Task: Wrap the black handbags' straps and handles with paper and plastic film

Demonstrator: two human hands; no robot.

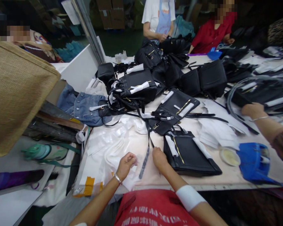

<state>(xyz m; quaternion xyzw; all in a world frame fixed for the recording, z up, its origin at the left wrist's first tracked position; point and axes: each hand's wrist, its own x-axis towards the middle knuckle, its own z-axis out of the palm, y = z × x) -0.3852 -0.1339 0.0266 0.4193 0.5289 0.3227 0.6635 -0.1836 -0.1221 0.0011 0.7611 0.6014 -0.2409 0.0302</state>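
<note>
Above the near edge of the table, my left hand (126, 165) is closed in a pinch. A clear sliver shows at its fingertips, too faint to name. My right hand (159, 160) is closed around a thin black strap (151, 140), which runs up toward a black bag (171, 111) lying flat. Between my hands hangs another strap end (145, 161), partly covered in shiny film. Right beside my right hand lies a second black bag (193, 153) with a gold zipper and white wrapping on its handles.
White plastic sheets (113, 150) lie at left, near a denim garment (85, 105). Black bags (136, 84) are piled farther back. At right are white papers (217, 130), a blue container (253, 161) and a co-worker's hand (252, 110). Other people stand across the table.
</note>
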